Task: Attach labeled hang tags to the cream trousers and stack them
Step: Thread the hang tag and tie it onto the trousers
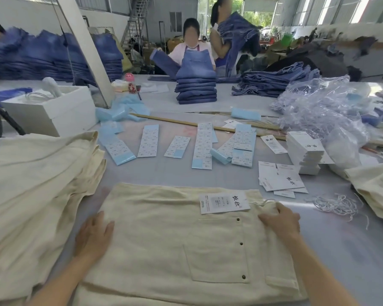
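While both hands sit on the folded cream trousers [181,244], the tagging step looks done for this pair: a hang tag [224,203] with a printed label lies on the upper right of the fabric, near the waistband corner, and a thin string loop shows just beside it. Judged step: squaring the fold and getting ready to shift the pair to a stack.

Left hand [93,236] lies flat, fingers spread and straight, pressing the left edge of the trousers. Right hand [280,220] rests on the top right corner, fingers bent over the fabric edge next to the tag string; cannot tell if it pinches cloth or only presses.

Trousers lie flat on the worktop [341,250] directly in front of the person, between the two hands, back pocket and snaps facing up. Tag is just left of the right hand, apart from the left hand.

Next move probably calls for both hands gripping the side edges and lifting the pair without unfolding it, tag kept on top. Likely target is the cream pile [38,184] to the left, touching the left edge area. More cream fabric [376,186] sits at the far right.

Label sheets [203,146] and blank tag stack [305,151] lie farther back on the worktop, well clear.
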`<state>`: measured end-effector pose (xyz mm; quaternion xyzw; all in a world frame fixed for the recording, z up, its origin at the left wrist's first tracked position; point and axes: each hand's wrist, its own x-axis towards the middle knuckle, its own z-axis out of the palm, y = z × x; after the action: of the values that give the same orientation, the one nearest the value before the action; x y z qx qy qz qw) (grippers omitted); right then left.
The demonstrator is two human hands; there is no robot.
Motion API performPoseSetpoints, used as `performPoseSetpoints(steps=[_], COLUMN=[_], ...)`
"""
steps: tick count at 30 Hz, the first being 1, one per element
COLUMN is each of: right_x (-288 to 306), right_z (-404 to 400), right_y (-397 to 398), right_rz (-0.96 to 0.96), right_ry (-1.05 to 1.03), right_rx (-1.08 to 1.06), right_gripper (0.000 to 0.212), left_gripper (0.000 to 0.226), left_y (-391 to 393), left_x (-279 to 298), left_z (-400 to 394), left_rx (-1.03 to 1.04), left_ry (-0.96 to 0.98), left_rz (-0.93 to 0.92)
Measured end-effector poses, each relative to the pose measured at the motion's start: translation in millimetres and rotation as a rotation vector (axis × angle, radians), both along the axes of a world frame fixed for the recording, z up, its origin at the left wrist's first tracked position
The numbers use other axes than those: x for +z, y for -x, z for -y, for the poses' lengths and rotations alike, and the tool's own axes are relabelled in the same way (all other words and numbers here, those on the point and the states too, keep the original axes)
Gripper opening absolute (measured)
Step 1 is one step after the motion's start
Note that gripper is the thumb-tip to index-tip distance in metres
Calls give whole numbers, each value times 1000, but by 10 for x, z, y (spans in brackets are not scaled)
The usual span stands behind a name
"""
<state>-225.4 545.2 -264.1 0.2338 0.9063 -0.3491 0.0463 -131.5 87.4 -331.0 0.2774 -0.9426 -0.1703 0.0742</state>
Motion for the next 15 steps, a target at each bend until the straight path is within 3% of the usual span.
performPoseSetpoints(steps=[3, 5, 7, 11, 13, 15], right_x=[122, 261, 374, 563, 560, 405], right_z=[-6, 93, 211, 332, 311, 229], right_y=[-54, -124, -181, -139, 0, 144], right_rz=[-68, -156, -408, -951, -872, -469], right_ry=[-51, -280, -478, -577, -484, -242], right_rx=[106, 167, 210, 252, 282, 276], right_gripper=[36, 33, 37, 47, 45, 57], left_gripper=[55, 55, 54, 55, 55, 53], left_y=[-8, -10, -13, -47, -75, -88], left_x=[-1, 7, 16, 32, 27, 18], left_z=[-1, 3, -1, -6, 3, 28], left_rx=[-8, -9, -6, 29, 34, 51], left_ry=[2, -12, -29, -73, -47, -26], left_rz=[-4, -5, -14, -60, -61, -59])
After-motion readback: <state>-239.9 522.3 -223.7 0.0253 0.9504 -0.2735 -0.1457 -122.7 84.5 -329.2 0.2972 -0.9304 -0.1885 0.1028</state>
